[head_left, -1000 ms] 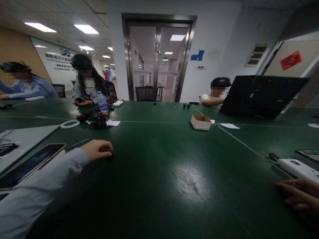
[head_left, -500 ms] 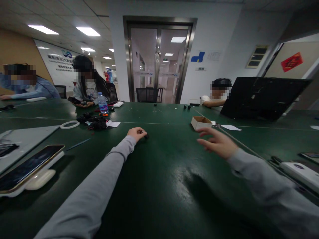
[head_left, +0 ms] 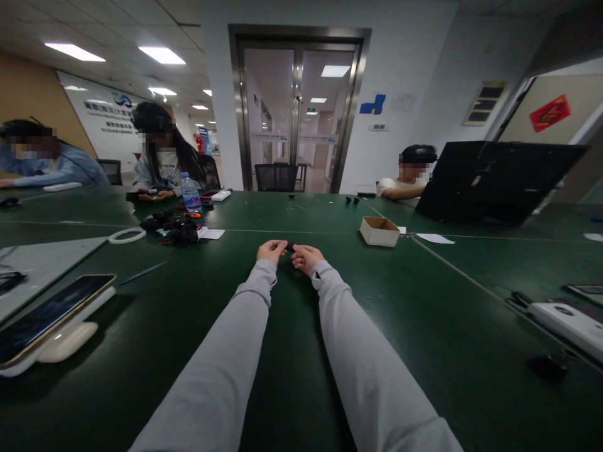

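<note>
I pinch a small black part (head_left: 290, 247) between my left hand (head_left: 271, 251) and right hand (head_left: 306, 257), both reaching far out over the middle of the green table (head_left: 424, 314), well short of the cardboard box (head_left: 379, 230). It looks light, hard and easily dropped, so fingertips on its ends seem best.

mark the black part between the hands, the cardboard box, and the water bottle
black part (head_left: 289, 247), head view, its middle, between the fingertips
cardboard box (head_left: 379, 236), head view, front wall
water bottle (head_left: 190, 198), head view, label
</note>
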Available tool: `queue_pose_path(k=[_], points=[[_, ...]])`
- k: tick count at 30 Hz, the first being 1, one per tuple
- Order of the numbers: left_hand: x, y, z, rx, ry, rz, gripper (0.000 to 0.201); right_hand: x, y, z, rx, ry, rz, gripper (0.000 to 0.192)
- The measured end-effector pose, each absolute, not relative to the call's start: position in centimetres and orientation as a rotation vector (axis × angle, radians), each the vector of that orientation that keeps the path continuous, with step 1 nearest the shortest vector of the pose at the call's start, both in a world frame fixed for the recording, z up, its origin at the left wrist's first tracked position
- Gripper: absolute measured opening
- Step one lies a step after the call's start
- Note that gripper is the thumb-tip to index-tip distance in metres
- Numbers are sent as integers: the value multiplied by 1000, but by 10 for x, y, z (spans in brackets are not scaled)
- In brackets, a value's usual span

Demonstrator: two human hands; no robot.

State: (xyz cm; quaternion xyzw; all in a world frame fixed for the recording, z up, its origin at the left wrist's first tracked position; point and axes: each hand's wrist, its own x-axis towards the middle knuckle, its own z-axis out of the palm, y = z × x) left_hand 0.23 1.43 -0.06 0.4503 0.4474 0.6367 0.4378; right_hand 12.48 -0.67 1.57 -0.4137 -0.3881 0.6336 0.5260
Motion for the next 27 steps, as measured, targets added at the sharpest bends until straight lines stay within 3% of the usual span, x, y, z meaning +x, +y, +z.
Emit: queue_pose_path(k=[8, 17, 27], points=[[8, 12, -3, 1252, 1141, 1572, 39, 138, -10, 15, -952, -845, 1436, 9], [4, 10, -1, 1265, 1178, 1560, 28, 138, -8, 14, -911, -884, 1496, 18], [-2, 8, -1, 1395, 1486, 1467, 39, 138, -6, 11, -906, -943, 1488, 19]])
